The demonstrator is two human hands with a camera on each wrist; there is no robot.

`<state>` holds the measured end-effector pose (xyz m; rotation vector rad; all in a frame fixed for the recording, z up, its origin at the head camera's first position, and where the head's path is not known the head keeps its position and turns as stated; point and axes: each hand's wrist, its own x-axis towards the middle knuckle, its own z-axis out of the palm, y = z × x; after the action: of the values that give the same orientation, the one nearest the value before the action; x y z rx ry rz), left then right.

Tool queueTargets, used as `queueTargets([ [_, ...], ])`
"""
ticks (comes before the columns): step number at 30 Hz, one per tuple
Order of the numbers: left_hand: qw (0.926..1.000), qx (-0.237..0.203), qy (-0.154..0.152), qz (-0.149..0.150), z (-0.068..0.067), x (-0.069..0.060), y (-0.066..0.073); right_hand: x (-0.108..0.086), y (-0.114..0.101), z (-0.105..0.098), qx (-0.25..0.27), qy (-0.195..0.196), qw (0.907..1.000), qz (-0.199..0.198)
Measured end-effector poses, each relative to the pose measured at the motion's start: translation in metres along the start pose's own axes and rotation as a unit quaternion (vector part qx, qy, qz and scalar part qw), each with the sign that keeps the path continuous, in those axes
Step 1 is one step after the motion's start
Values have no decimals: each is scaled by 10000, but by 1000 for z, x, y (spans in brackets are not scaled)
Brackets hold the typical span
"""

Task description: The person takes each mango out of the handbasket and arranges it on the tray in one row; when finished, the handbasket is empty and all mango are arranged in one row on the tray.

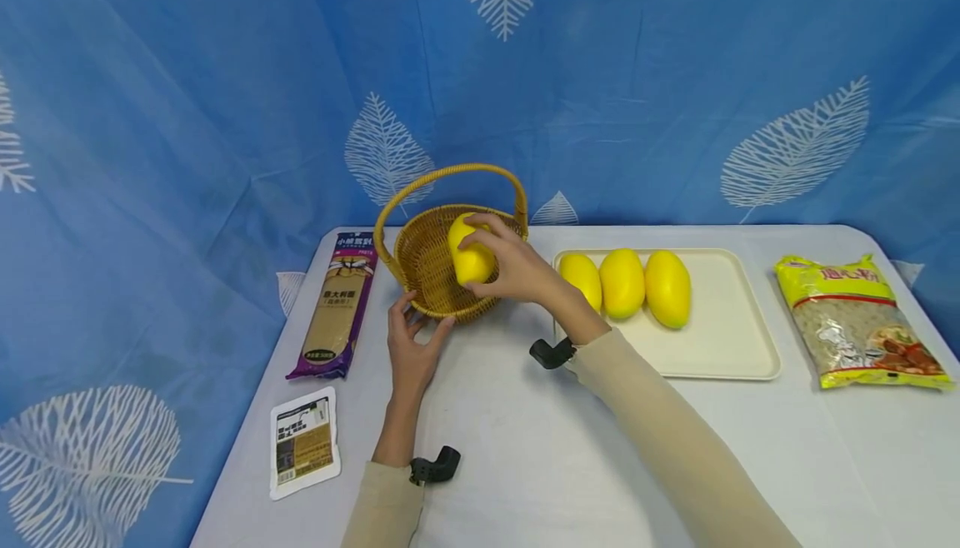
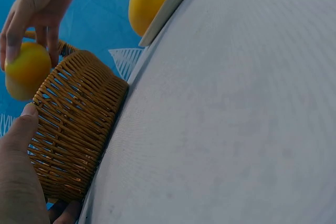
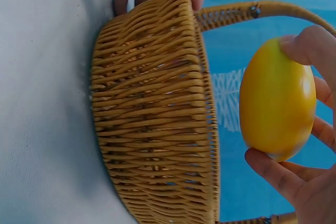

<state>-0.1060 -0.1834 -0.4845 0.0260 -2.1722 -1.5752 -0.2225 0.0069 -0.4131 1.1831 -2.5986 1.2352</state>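
A yellow mango [image 1: 472, 250] is held in my right hand [image 1: 513, 265], pinched between thumb and fingers over the wicker basket [image 1: 431, 261]. From the right wrist view, this mango [image 3: 278, 100] hangs above the rim, apart from the weave. My left hand [image 1: 414, 356] holds the near left side of the basket. Its thumb [image 2: 23, 124] lies at the rim in the left wrist view, while the other fingers are partly hidden behind the wicker. Three more mangoes [image 1: 622, 283] lie side by side on a cream tray [image 1: 720, 348], right of the basket.
Left of the basket lies a purple pack of spaghetti [image 1: 337, 306], with a small white pouch [image 1: 304, 443] nearer the front. A yellow bag of pasta [image 1: 862, 323] sits at the far right. The basket's tall handle [image 1: 450, 171] arches above it. Behind the table hangs a blue curtain [image 1: 600, 98].
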Motion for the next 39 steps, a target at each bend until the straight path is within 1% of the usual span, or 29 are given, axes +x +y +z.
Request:
queueTargets([
  [3,10000,26,12,-15,0,0,-1,-9,-5,-6,-54,116,9999,-90],
  [10,10000,-25,-23,-15,1,-1,1,-34,-13,-24,-39,594,9974,-398],
  [14,10000,-26,1,13,0,0,1,-45,-15,-32,-65,676,9967,-446],
  [21,10000,-49,-38,-8,-1,0,1,-66,-16,-38,-134,755,9965,-327],
  [26,9999,-84,-57,22,0,-1,0,-83,-14,-45,-261,884,9952,-316],
  [31,10000,-51,-31,18,0,0,0,-98,-10,-54,-392,1109,9926,-316],
  [39,10000,3,-14,-1,1,-2,-1,-122,1,-70,-617,1334,9891,-78],
])
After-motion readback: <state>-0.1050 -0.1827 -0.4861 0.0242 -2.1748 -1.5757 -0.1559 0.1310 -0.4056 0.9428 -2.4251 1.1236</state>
